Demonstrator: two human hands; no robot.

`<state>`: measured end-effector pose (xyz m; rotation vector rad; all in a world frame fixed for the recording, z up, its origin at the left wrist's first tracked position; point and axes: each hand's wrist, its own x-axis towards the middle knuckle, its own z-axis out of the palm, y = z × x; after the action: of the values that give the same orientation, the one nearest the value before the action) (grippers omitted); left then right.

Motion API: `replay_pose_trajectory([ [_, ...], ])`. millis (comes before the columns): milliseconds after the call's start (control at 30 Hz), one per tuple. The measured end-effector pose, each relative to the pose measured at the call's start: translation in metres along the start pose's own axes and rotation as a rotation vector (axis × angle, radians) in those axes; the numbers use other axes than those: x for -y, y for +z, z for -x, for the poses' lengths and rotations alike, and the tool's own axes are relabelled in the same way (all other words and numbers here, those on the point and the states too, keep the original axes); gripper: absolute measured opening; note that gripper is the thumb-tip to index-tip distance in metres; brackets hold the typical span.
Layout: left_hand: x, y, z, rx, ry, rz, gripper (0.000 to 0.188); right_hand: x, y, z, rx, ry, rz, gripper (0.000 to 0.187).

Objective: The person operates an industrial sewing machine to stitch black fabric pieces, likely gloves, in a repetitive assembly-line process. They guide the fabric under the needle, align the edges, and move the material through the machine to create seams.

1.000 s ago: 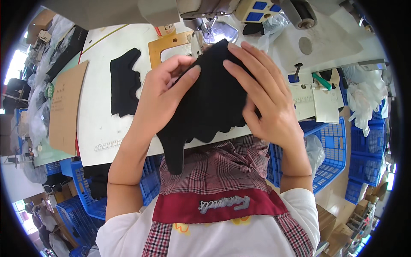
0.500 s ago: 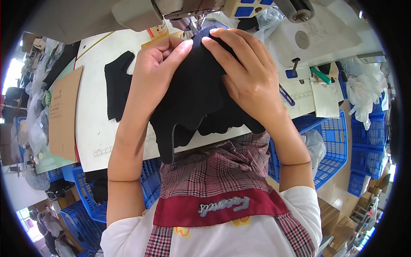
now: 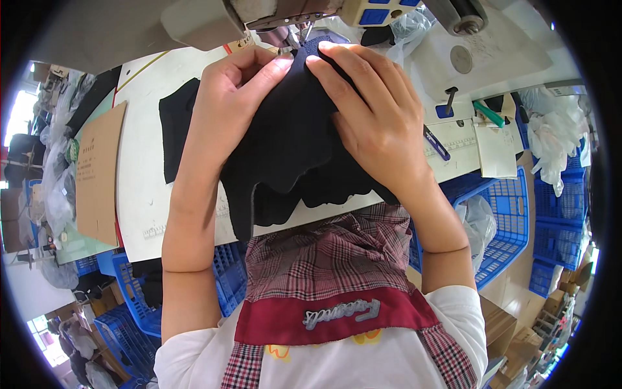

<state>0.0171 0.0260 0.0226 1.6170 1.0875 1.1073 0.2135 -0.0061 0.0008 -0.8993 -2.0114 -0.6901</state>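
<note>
A black fabric piece with a wavy lower edge lies under the sewing machine's needle area and drapes toward the table's near edge. At its upper left edge my left hand pinches the cloth between thumb and forefinger, close to the needle. My right hand rests on the cloth's right side with its fingers stretched out and apart, two fingertips just right of the needle. The cloth's underside is hidden. Another black fabric piece lies on the white table left of my left forearm.
Brown cardboard stands at the table's left. Right of my right hand lie a dark cutter-like tool and a green-handled tool. Blue plastic baskets stand below the table on both sides. The machine head overhangs the far edge.
The fabric has shifted slightly up and to the left, its lower left corner rising. Both hands keep nearly the same places, and the whole view has shifted a little.
</note>
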Motion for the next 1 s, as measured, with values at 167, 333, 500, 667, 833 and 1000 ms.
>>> replay_pose_trajectory([
  [167,-0.003,0.0,0.0,0.002,0.009,-0.005,0.022,0.0,0.001,0.0,-0.011,0.0,0.008,0.04],
  [333,0.0,-0.003,-0.001,0.016,0.006,-0.013,0.021,0.002,0.001,0.0,-0.007,0.013,-0.012,0.04],
  [500,-0.003,-0.002,-0.002,0.017,0.002,-0.019,0.022,0.008,-0.001,0.001,0.003,0.112,-0.055,0.06],
  [667,0.0,-0.004,-0.004,0.015,0.011,-0.028,0.024,0.002,0.004,0.0,-0.052,-0.005,0.009,0.04],
  [833,0.008,-0.01,-0.01,0.066,0.016,0.005,0.023,0.003,0.003,-0.004,-0.027,0.025,0.003,0.039],
  [1000,-0.009,-0.02,0.0,0.171,-0.093,-0.016,0.029,0.008,-0.002,-0.001,-0.021,0.016,-0.013,0.039],
])
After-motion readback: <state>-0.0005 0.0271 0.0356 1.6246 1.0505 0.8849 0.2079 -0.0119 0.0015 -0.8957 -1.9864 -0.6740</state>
